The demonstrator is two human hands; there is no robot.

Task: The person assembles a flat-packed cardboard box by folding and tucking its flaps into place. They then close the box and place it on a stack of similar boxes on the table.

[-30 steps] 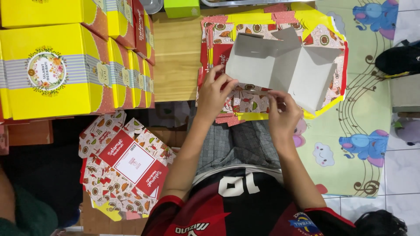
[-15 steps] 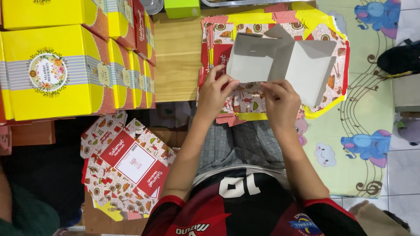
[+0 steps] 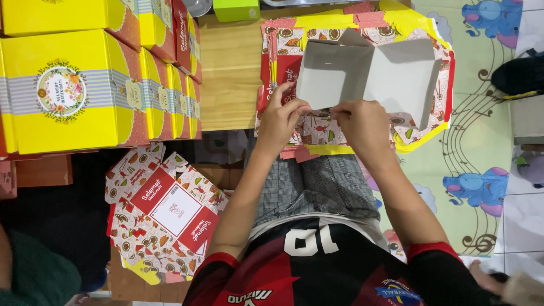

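A half-folded cardboard box point(image 3: 368, 76), grey-white on its inside, is held up over a stack of flat printed box blanks point(image 3: 413, 28). My left hand point(image 3: 280, 119) pinches its near left edge. My right hand point(image 3: 362, 124) grips the near edge beside it, fingers bent over the card. The two hands almost touch at the box's lower fold. My arms reach out from a red and black jersey, above grey checked shorts point(image 3: 317, 181).
Finished yellow boxes point(image 3: 68, 90) stand in a row at the left on a wooden table point(image 3: 229, 73). More flat printed blanks point(image 3: 164, 215) lie at lower left. A play mat with blue elephants point(image 3: 470, 187) covers the floor at right. Another person's sleeve point(image 3: 28, 277) shows at bottom left.
The box has been turned and its panels folded up more; my right hand moved left along the near edge toward my left hand.
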